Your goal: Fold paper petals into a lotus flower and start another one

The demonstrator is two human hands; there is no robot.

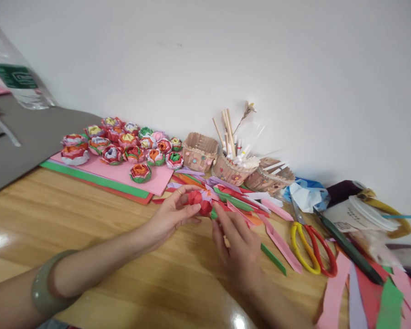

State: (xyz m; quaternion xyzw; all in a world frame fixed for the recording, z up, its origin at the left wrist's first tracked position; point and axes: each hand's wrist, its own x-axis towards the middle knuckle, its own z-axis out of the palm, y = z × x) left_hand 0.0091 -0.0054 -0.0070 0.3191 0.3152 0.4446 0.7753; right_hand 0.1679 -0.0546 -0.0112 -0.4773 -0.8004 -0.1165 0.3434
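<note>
Above the wooden table, my left hand (178, 208) is closed around a red and lilac paper flower (202, 201), thumb in front. My right hand (238, 242) is at the flower's right side, its fingers pinched by a small bit of green paper (213, 213) at the base. The palm of the right hand is turned away from view. Folded paper strips (236, 198) in red, green, lilac, white and pink lie in a loose pile just behind both hands. A single green strip (273, 258) rests to the right of my right hand.
Finished paper flowers (133, 153) stand on stacked coloured sheets (159, 179) at the back left. Small decorated baskets (199, 153) line the wall, some holding sticks. On the right are scissors (313, 251), a dark green long tool (349, 249), a white tub (358, 214) and paper pieces (334, 290).
</note>
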